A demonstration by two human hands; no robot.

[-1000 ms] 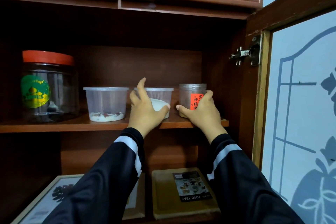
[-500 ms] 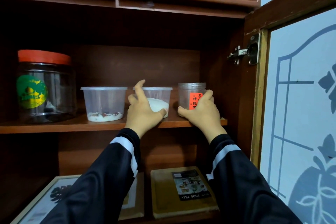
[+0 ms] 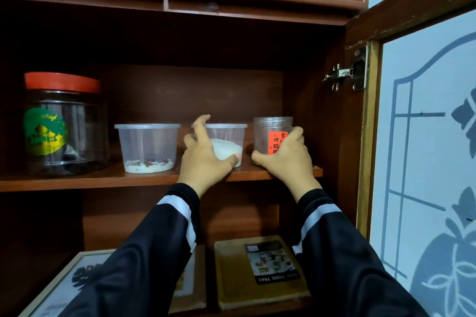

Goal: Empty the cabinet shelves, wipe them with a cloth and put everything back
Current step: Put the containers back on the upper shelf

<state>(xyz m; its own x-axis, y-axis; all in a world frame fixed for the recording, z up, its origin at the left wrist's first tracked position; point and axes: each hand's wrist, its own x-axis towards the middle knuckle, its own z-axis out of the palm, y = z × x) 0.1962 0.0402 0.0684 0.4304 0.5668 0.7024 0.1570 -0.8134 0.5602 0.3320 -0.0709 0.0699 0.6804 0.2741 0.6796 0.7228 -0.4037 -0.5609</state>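
On the shelf (image 3: 77, 181), far left: big red-lidded jar (image 3: 64, 123), then 1 clear tub (image 3: 148, 147), clear of both hands. Second tub (image 3: 229, 136) cupped in the left hand (image 3: 203, 159), thumb at its base, fingers (image 3: 202, 122) spread wide round its left side. Far right: small red-labelled jar (image 3: 268, 131) gripped by the right hand (image 3: 286, 159), fingers wrapped over the label.

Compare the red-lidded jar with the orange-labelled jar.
The red-lidded jar is wider and taller than the orange-labelled jar. Its label is green and yellow, the other's orange. It stands untouched at the left end; the right hand grips the orange-labelled jar at the right end. Both are clear, upright, on one shelf.
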